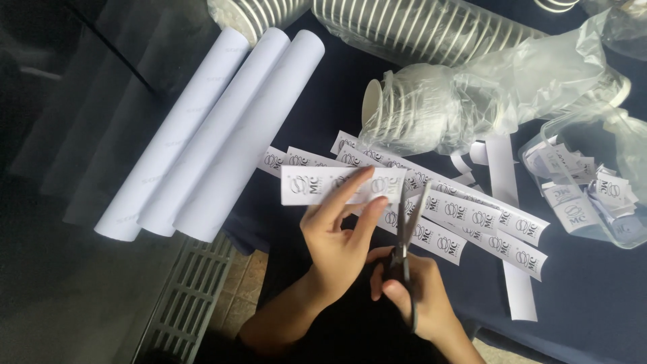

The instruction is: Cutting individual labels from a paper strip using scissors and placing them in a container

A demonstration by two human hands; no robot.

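Three white paper rolls [209,131] lie left on a dark cloth [593,296] as the left hand [337,243] pinches a white printed strip [340,184], held flat. Fingers of the right hand [414,286] grip scissors [404,232], blades parted at the strip's right end. More label strips [472,226] fan right, beside bagged paper cups [431,108] and a clear tub [586,192] of cut labels.

Strip [337,184]: thin matt white paper, printed. Scissors [404,232]: dull grey metal blades. Rolls [209,128]: smooth matt white paper. Cups [404,108]: paper, ribbed rims. Bag [539,74]: thin glossy clear plastic, wrinkled. Tub [630,232]: clear plastic. Cloth [593,290]: dark matt fabric.
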